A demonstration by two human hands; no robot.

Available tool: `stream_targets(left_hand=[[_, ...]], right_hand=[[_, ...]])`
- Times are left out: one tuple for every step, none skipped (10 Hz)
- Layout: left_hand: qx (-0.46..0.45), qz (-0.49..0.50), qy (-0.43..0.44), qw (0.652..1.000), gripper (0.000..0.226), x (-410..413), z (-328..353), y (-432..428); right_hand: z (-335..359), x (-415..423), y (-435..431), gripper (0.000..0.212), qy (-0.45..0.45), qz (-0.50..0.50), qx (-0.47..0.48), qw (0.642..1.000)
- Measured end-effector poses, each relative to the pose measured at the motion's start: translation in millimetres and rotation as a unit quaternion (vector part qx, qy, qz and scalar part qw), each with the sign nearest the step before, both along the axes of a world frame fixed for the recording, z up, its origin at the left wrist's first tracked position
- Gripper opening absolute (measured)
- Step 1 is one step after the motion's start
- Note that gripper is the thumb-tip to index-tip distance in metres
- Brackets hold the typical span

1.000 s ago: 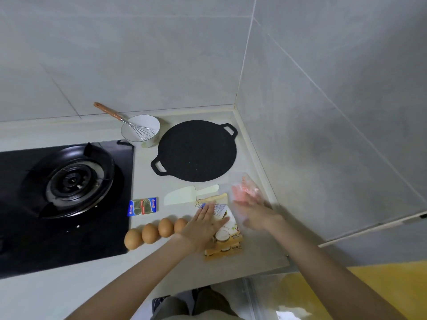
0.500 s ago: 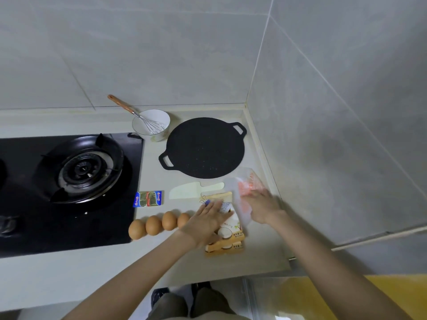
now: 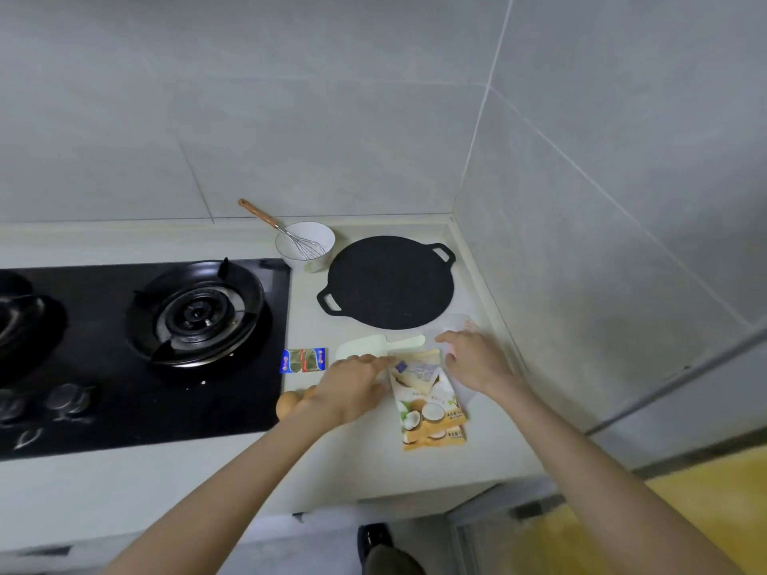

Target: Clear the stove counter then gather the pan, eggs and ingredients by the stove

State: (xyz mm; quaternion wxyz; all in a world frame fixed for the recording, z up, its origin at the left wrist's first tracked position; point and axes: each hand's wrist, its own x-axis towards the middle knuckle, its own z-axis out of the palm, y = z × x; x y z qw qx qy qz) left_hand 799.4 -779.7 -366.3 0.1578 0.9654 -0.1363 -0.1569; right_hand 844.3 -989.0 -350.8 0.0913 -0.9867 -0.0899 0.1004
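Two hands: both lie palm down on the pale stone counter (image 3: 489, 458), one at each side of two stacked orange-and-white pouches printed with coconuts (image 3: 427, 404).
Left hand (image 3: 352, 388): fingers straight and together, clasping nothing; the fingertips reach the upper left corner of the top pouch.
Right hand (image 3: 475, 361): fingers laid out flat, nothing clasped; it rests on a clear plastic bag with pink contents (image 3: 458, 325), which lies along the pouches' right edge.
Pouches: flat on the counter between the two hands, the lower one showing only at its near end.
Eggs: brown eggs (image 3: 287, 403) sit by the edge of the black glass gas hob (image 3: 103, 367), mostly hidden under the left wrist; their number cannot be told.
Pan: black round flat pan with two loop handles (image 3: 390, 282) lies in the back corner, just beyond both hands.
Spatula: cream plastic spatula (image 3: 363, 346) lies between pan and pouches, just past the left fingertips.
Packet: small blue-and-green foil packet (image 3: 304, 360) sits beside the hob's edge, left of the spatula.
Bowl: white round bowl (image 3: 307, 242) stands left of the pan and holds a wire whisk with a wooden handle (image 3: 259, 211).
Burner: round metal gas burner (image 3: 195, 313) sits on the hob, well apart from the hands.
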Motion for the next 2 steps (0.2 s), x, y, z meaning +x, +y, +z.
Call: stream_targets(left_hand=[[-0.025,0.029,-0.009,0.999,0.051,-19.5,11.8,28.6],[-0.046,0.042,-0.015,0.998,0.05,-38.0,22.0,55.7]], right_hand=[[9.0,-24.0,21.8,0.041,-0.015,-0.009,0.023,1.0],[15.0,-43.5,41.6,0.041,-0.025,-0.011,0.048,0.998]])
